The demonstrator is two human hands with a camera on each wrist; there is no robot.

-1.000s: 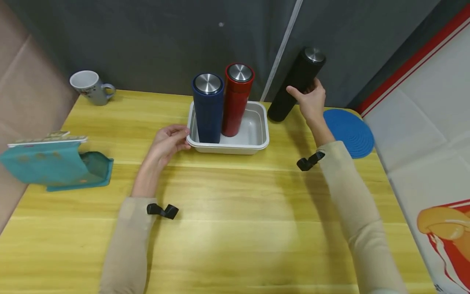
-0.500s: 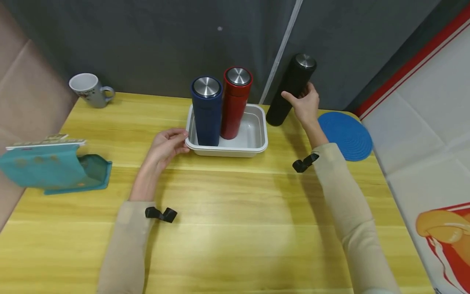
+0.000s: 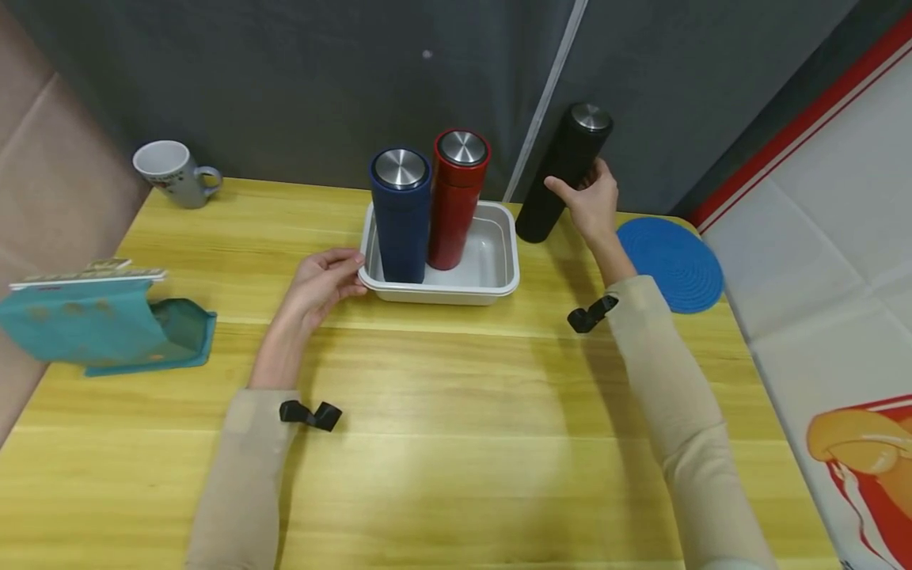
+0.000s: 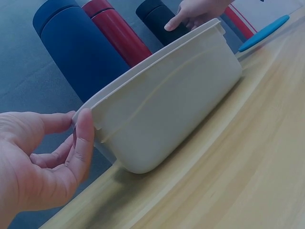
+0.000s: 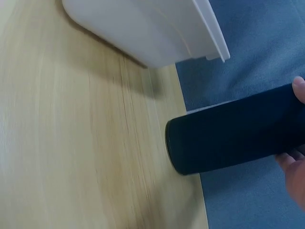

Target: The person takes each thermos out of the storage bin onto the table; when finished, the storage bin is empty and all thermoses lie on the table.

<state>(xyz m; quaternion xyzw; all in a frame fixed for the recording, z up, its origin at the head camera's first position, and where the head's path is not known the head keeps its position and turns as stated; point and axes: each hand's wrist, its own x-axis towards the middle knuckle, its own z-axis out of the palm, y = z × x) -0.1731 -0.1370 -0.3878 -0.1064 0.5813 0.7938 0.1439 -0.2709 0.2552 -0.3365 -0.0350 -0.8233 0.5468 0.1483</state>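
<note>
My right hand [image 3: 597, 204] grips a black thermos flask [image 3: 566, 154] with a steel-topped lid, thumb on the near side. The flask leans to the right, its base close over the table's back edge beside a white plastic tub [image 3: 442, 296]. Thumb and forefinger of my left hand [image 4: 52, 167] pinch the tub's left rim. Inside the tub stand a dark blue flask [image 3: 402, 226] and, to its right, a red flask [image 3: 457, 214]. Bare tub floor [image 3: 495, 253] shows right of the red one. In the right wrist view, only fingertips and part of the right hand [image 5: 296, 181] show.
A round blue mat [image 3: 671, 265] lies at the back right by a white wall. On the left are a grey mug [image 3: 178, 178] at the back corner and a teal bag [image 3: 107, 324]. A grey curtain [image 3: 285, 87] hangs behind the wooden table [image 3: 442, 427].
The right hand has brought the black flask slightly left, toward the tub, and a little more upright. Over the last half second it stays nearly still. The left hand keeps its place on the rim.
</note>
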